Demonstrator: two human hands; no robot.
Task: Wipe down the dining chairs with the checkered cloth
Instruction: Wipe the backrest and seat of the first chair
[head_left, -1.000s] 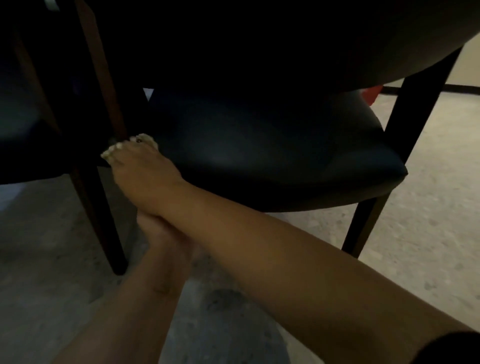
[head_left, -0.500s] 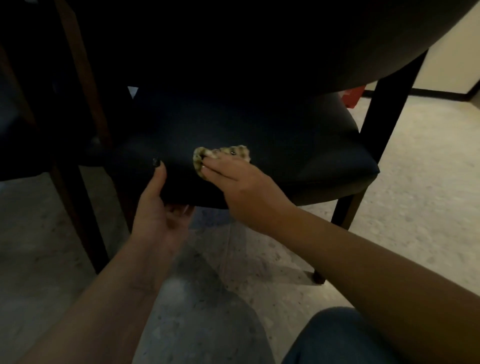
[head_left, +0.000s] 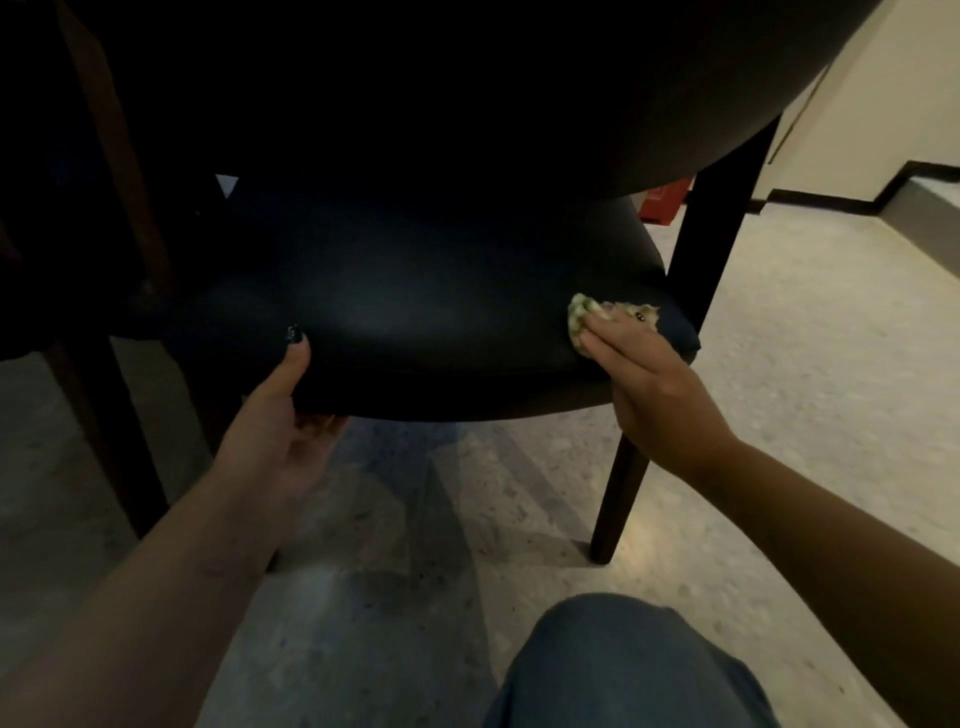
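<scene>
— Cloth first: where is it on your feed?

— I see it bunched, pale and greenish, on the right front corner of the dark chair seat; its pattern is too dim to read. The right hand lies flat on it, fingers straight and close together, pressing it to the cushion.

— And the other one?

— My view has the left hand gripping the seat's front edge: thumb with a dark nail on top, fingers curled beneath.

— Around that?

— I make out a dark front leg under the right corner, a curved backrest above, a denim knee below, speckled floor, a red object behind the chair.
</scene>
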